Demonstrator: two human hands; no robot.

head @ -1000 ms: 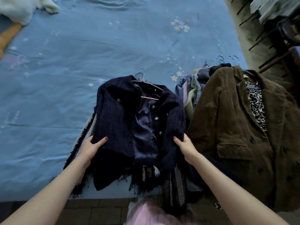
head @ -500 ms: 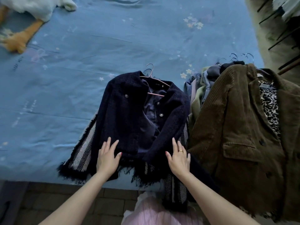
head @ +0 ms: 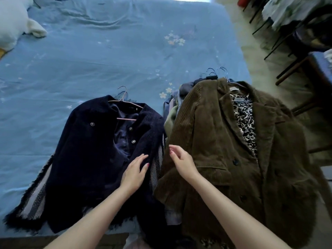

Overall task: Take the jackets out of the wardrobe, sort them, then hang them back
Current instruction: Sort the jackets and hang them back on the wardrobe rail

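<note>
Surface: blue bedsheet [head: 111, 56] with small flower prints, spread flat; both jacket groups lie near its front edge.
Far left: white plush toy [head: 12, 27] at the upper corner of the sheet, well apart from the clothing.
Left pile: navy tweed jacket [head: 93, 150] on a pink hanger [head: 125, 108], lying front-up with its buttons showing; a fringed striped garment [head: 34, 203] sticks out from underneath it on the left and along the lower hem.
Left hand: left hand [head: 133, 170] lies flat on the right front of the navy jacket, fingers straight and slightly spread, gripping nothing.
Right hand: right hand [head: 181, 160] hangs just over the near sleeve edge of the brown coat, fingers loosely curled, holding nothing; whether the fingertips touch the cloth I cannot tell.
Right pile: brown corduroy coat [head: 233, 150] with leopard-print lining on top of a stack of other garments [head: 172, 112], of which only edges in grey, blue and green show; a cluster of hanger hooks [head: 215, 72] pokes out above its collar.
Far right: dark chair legs and draped clothes [head: 294, 13] on the pale floor beside the bed.
Step (judgement): sorting stage; jackets are out of the wardrobe and split into two groups, none rehung in view.
Next move (judgement): likely taking up the corduroy coat; calls for a grip at collar or hanger hook so the coat lifts clear without dragging the stack beneath.
</note>
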